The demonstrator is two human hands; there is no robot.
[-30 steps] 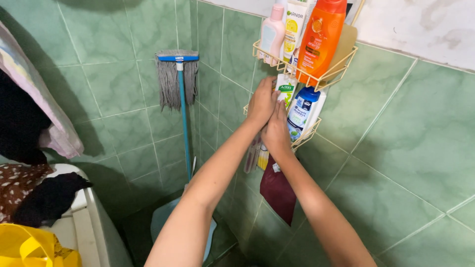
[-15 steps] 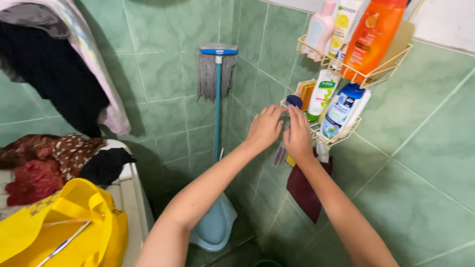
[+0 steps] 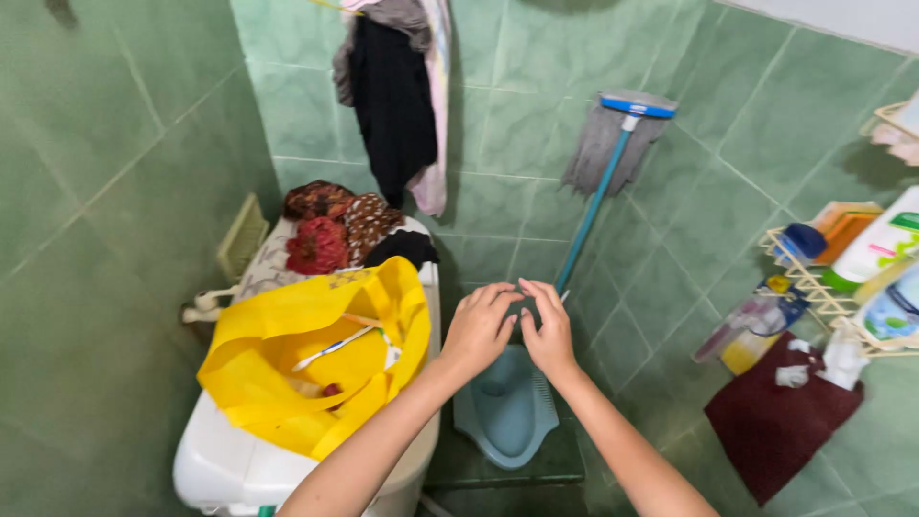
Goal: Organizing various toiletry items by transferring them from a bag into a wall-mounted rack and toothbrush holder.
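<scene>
Green-tiled bathroom corner. Left hand (image 3: 479,328) and right hand (image 3: 549,330): fingers spread, empty, fingertips nearly touching, above light-blue plastic squat pan (image 3: 506,407). Soft, light yellow fabric bag (image 3: 311,349) sits just left on white tub (image 3: 235,469); likely best gripped at its rim. Grey string mop (image 3: 609,144) leans behind.

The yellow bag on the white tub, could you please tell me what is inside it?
Inside the yellow bag a thin white stick and something small and red show; its folds hide the rest. The hands are empty, beside it.
</scene>
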